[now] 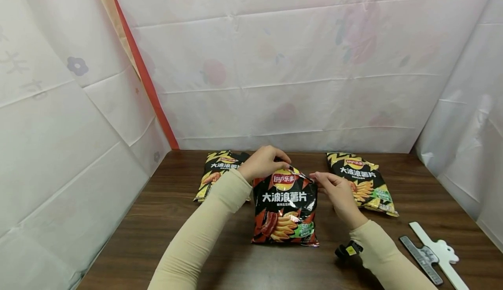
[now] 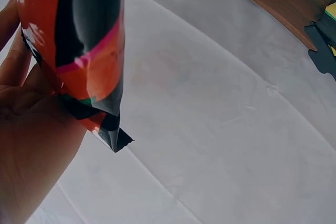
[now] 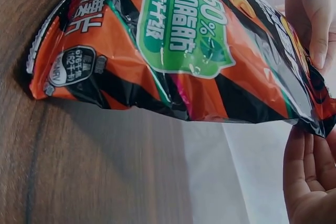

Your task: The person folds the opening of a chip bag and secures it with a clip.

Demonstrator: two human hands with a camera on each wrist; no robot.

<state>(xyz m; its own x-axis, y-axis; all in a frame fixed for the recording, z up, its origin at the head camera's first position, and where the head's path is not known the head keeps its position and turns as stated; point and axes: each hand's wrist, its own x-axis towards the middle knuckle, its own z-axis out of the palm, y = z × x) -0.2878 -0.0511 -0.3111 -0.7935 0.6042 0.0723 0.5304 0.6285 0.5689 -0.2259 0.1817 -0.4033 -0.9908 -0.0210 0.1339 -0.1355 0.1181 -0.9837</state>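
Observation:
A black and orange-red bag of Lay's chips (image 1: 284,205) stands upright on its bottom edge at the middle of the table, its printed front towards me. At its top left, my left hand (image 1: 265,163) pinches the upper edge between thumb and fingers. My right hand (image 1: 335,191) pinches the top right corner. In the right wrist view the lower seal of the chip bag (image 3: 178,51) meets the wood, while both hands are at its upper end. Seen from the left wrist, the bag's side (image 2: 89,40) hides part of the left fingers.
A yellow and black chip bag (image 1: 224,165) lies behind my left hand, partly covered by it. Another yellow and black bag (image 1: 363,183) lies back right. At the right front are a white clip (image 1: 436,253) and a grey clip (image 1: 422,257). White sheeting (image 1: 294,63) walls the table's back.

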